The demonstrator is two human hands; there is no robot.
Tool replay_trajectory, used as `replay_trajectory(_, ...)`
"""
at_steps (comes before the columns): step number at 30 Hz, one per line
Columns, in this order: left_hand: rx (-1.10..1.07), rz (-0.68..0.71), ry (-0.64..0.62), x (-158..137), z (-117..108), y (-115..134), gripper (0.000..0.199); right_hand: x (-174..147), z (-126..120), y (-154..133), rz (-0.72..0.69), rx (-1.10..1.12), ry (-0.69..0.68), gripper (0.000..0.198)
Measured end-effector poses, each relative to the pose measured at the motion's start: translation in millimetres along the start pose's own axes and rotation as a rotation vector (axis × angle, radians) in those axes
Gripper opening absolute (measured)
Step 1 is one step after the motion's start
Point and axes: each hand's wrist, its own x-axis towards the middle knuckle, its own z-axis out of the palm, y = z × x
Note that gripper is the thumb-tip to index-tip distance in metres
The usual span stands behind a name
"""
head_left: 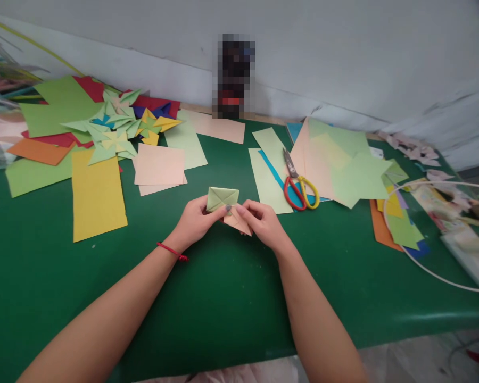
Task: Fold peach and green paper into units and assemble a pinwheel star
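Folded green-and-pink paper (222,198) is pinched by left hand (195,221) and right hand (262,222), midway between near and far edges of the desk (223,298); creases could be skewed by uneven thumb pressure.

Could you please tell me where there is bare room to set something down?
Bare patches of table lie between the yellow sheet and the left hand, and between the right hand and the orange sheet at right. It is crowded around the folded stars at far left and around the scissors.
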Motion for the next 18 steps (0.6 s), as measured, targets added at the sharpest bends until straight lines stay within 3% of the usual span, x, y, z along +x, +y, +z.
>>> replay_trajectory(9, 0.014, -0.013, -0.032, -0.3, -1.2, 1.0, 0.033, 0.1, 0.1, 0.8, -0.058, -0.052, 0.081, 0.032)
replay_trajectory(15, -0.026, -0.019, 0.055, 1.1, 0.0, 0.2, 0.031, 1.4, -0.2, 2.1, 0.066, 0.106, -0.096, 0.032)
replay_trajectory(18, -0.082, -0.036, 0.087, 1.8, 0.9, 1.3, 0.03, 2.2, 1.4, 3.7, 0.038, 0.089, -0.048, 0.032)
